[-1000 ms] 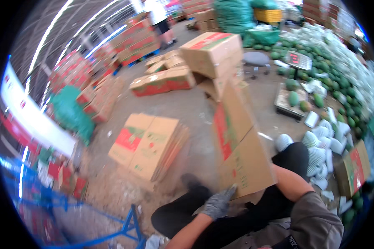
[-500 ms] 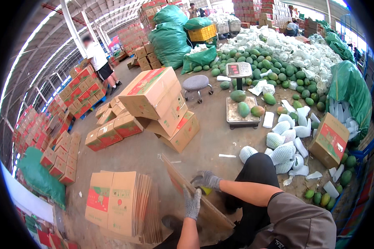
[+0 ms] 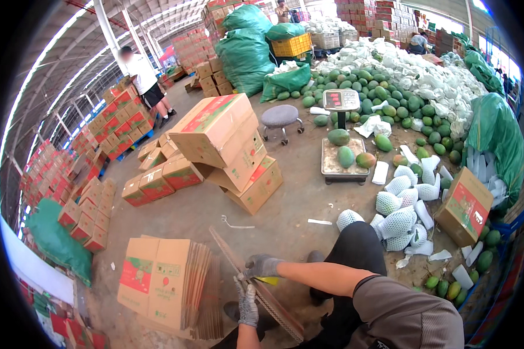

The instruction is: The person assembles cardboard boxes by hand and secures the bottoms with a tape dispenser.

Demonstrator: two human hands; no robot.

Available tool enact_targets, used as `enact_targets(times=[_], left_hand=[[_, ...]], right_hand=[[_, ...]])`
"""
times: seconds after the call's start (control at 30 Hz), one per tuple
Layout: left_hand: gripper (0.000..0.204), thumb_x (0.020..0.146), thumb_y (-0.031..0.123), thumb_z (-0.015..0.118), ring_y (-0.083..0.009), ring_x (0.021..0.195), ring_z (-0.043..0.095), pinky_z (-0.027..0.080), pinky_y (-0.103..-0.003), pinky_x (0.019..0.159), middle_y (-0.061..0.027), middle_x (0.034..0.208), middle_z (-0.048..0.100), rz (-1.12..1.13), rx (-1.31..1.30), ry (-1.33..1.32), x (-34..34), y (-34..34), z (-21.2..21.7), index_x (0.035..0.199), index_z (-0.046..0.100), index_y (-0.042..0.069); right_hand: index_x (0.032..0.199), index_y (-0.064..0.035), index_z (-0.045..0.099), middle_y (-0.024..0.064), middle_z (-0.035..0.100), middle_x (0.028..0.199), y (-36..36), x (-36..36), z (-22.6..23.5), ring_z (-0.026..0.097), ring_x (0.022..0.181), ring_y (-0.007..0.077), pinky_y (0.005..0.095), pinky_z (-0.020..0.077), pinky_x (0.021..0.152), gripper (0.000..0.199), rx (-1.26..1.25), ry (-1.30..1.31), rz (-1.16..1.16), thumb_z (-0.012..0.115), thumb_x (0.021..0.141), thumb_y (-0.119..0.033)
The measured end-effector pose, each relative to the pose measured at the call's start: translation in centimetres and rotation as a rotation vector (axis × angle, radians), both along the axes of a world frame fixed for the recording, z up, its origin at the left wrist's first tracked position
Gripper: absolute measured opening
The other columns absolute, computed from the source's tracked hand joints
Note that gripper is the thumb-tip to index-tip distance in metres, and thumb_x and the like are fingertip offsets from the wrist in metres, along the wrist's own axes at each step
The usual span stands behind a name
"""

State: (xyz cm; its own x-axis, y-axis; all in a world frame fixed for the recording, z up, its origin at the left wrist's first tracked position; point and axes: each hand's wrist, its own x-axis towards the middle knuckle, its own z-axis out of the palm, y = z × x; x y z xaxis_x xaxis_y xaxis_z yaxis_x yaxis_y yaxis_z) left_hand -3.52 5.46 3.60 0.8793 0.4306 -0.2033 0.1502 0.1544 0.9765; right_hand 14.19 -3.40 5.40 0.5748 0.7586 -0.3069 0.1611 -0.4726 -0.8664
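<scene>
A flattened cardboard box [image 3: 271, 303] stands tilted on edge before my legs, seen nearly edge-on. My left hand [image 3: 248, 305], in a grey glove, is closed on its near left side, fingers up at the board. My right hand [image 3: 262, 266], also gloved, reaches across from the right, its fingers curled against the box's upper part, close to the left fingertips. Just below the right hand shows a small yellow thing [image 3: 268, 280]; whether it is held cannot be made out. To the left leans a stack of flattened boxes [image 3: 160, 282], printed red and green.
Made-up boxes [image 3: 227, 154] are stacked ahead. A scale [image 3: 344, 160] bears several mangoes, beside a stool [image 3: 280, 116]. Net-wrapped mangoes [image 3: 399, 221] and a carton [image 3: 464, 206] lie at right. A mango heap [image 3: 372, 87] rises behind; a person [image 3: 142, 75] stands far left.
My right hand has moved left and down, closing in on the left hand. The flattened box has shifted left and now shows more edge-on. My left hand has moved slightly left and down.
</scene>
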Motion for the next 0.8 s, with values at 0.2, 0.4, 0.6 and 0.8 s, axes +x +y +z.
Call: enact_targets(times=[0.2, 0.4, 0.6, 0.8], left_hand=[[0.082, 0.099, 0.028, 0.057, -0.0339, 0.154, 0.018, 0.019, -0.045, 0.123, -0.0191, 0.167, 0.016, 0.028, 0.824, 0.033, -3.1, 3.9, -1.2, 0.163, 0.01, 0.009], [0.06, 0.084, 0.014, 0.06, -0.0312, 0.129, 0.053, 0.033, -0.047, 0.115, -0.0211, 0.136, 0.056, -0.607, 1.807, 0.299, -3.4, 0.4, 9.2, 0.143, 0.051, 0.014], [0.059, 0.097, 0.057, 0.045, -0.0367, 0.099, 0.07, 0.05, -0.048, 0.094, -0.0192, 0.099, 0.074, -0.99, 1.523, 0.522, -5.0, -5.1, 12.9, 0.132, 0.061, 0.012], [0.07, 0.097, 0.064, 0.043, -0.041, 0.099, 0.069, 0.052, -0.049, 0.09, -0.0263, 0.099, 0.072, -1.199, 1.236, 0.576, -5.0, -6.3, 8.6, 0.095, 0.077, 0.002]], right_hand=[[0.101, -0.0052, 0.077, 0.0181, 0.073, 0.111, -0.5, 0.8, 0.0, 0.068, 0.104, 0.0347, 0.0426, 0.0518, 0.092, 0.065, -0.065, -0.185, 0.018, 0.075, 0.074, -0.064], [0.1, -0.003, 0.077, 0.0212, 0.073, 0.103, -3.0, 2.5, 1.0, 0.069, 0.101, 0.0378, 0.0462, 0.0532, 0.093, 0.055, -0.104, -0.582, 0.12, 0.069, 0.08, -0.054], [0.106, -0.0076, 0.076, 0.0186, 0.072, 0.11, -4.6, 7.1, 2.5, 0.07, 0.102, 0.0369, 0.0448, 0.0542, 0.089, 0.049, -0.258, -0.595, 0.007, 0.07, 0.077, -0.047], [0.111, -0.0049, 0.072, 0.0199, 0.071, 0.111, -4.4, 8.3, 5.4, 0.068, 0.106, 0.0347, 0.0425, 0.054, 0.09, 0.052, -0.128, -0.482, -0.297, 0.072, 0.074, -0.041]])
